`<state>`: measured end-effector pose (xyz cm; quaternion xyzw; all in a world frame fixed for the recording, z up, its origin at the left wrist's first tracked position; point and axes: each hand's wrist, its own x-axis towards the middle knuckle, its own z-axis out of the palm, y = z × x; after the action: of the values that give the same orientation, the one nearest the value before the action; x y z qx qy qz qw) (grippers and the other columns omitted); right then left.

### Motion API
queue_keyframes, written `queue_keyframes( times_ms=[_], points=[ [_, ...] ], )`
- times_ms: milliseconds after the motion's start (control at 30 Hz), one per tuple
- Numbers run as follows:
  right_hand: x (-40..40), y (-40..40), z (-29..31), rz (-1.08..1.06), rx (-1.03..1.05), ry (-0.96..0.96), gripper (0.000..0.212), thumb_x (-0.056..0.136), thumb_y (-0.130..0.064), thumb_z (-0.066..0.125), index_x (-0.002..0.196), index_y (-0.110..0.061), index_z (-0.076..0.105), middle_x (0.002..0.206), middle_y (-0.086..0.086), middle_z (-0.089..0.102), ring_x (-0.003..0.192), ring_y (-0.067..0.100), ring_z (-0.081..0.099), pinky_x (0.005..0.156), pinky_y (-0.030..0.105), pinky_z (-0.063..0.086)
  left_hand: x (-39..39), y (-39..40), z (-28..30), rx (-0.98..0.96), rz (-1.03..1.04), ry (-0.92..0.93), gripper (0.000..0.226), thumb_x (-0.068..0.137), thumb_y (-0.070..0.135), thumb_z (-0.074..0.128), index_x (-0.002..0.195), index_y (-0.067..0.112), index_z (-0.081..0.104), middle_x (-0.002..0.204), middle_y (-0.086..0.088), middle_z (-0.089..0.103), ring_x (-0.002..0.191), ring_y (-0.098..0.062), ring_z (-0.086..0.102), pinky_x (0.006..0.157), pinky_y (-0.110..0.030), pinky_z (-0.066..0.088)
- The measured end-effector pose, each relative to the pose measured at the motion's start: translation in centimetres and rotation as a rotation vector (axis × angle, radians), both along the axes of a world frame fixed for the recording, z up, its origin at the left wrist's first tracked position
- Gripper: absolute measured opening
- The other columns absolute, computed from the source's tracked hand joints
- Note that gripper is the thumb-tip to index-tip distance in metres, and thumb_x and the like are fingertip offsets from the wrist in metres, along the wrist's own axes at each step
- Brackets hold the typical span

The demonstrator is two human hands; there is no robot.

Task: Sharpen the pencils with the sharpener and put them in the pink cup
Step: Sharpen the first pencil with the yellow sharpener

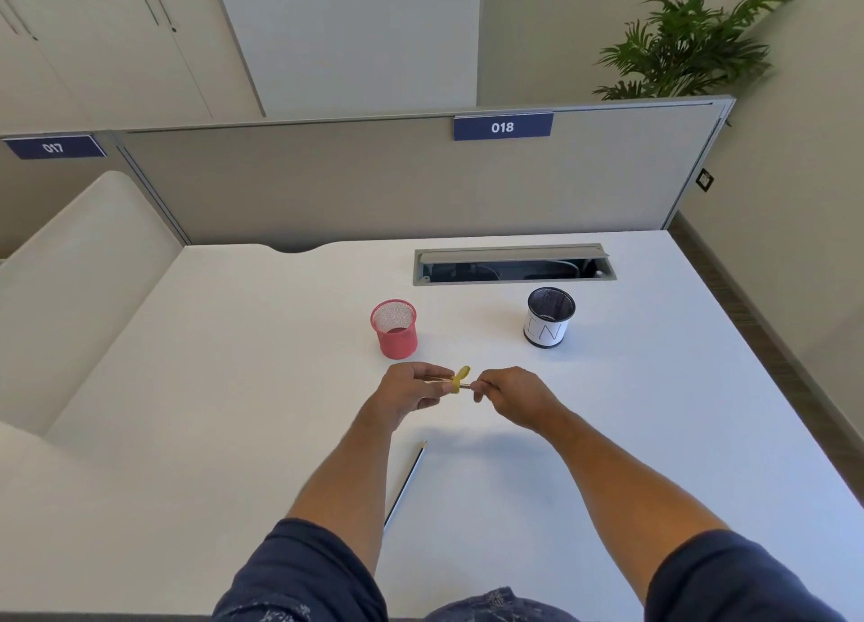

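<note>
Head view: desk, catalogued left to right.
Left hand (pixel 411 387): fingers pinch yellow sharpener (pixel 458 380).
Right hand (pixel 509 394): fingers grip a pencil (pixel 469 386), tip at sharpener.
Spare pencil (pixel 407 479): below the fingers.
Pink cup (pixel 395 328): just beyond left fingers.
Risk: skewed twist may snap lead.

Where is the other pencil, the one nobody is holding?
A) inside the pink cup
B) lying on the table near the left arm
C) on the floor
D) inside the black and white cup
B: the spare pencil lies flat on the white table, beside the left forearm, well short of the pink cup.
</note>
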<state>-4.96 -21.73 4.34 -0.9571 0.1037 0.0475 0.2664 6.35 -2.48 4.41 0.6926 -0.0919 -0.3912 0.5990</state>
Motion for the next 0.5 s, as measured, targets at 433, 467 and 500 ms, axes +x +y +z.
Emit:
queue_keyframes(
  times_ms=[433,467,500],
  points=[
    [0.7,0.1,0.0,0.068,0.098,-0.002,0.008,0.094,-0.026,0.062,0.095,-0.019,0.058,0.088,-0.005,0.064,0.082,0.019,0.058,0.076,0.042,0.052,0.4,0.5,-1.0,0.007,0.055,0.033,0.022,0.076,-0.001,0.083,0.094,0.011,0.076,0.096,-0.01,0.072,0.092,-0.021,0.067,0.09,-0.037,0.059],
    [0.8,0.3,-0.1,0.077,0.06,-0.038,0.008,0.095,-0.026,0.061,0.095,-0.018,0.06,0.091,-0.004,0.063,0.084,0.019,0.057,0.075,0.04,0.051,0.4,0.5,-1.1,0.003,0.063,0.037,0.023,0.077,-0.002,0.082,0.094,0.011,0.075,0.098,-0.011,0.071,0.092,-0.022,0.067,0.087,-0.036,0.06],
    [0.8,0.3,-0.2,0.09,0.005,-0.087,0.009,0.096,-0.026,0.06,0.096,-0.018,0.063,0.093,-0.004,0.063,0.085,0.019,0.057,0.073,0.038,0.049,0.4,0.4,-1.1,0.002,0.069,0.04,0.023,0.078,-0.003,0.081,0.095,0.01,0.075,0.098,-0.012,0.071,0.092,-0.022,0.066,0.085,-0.034,0.06]
  ],
)
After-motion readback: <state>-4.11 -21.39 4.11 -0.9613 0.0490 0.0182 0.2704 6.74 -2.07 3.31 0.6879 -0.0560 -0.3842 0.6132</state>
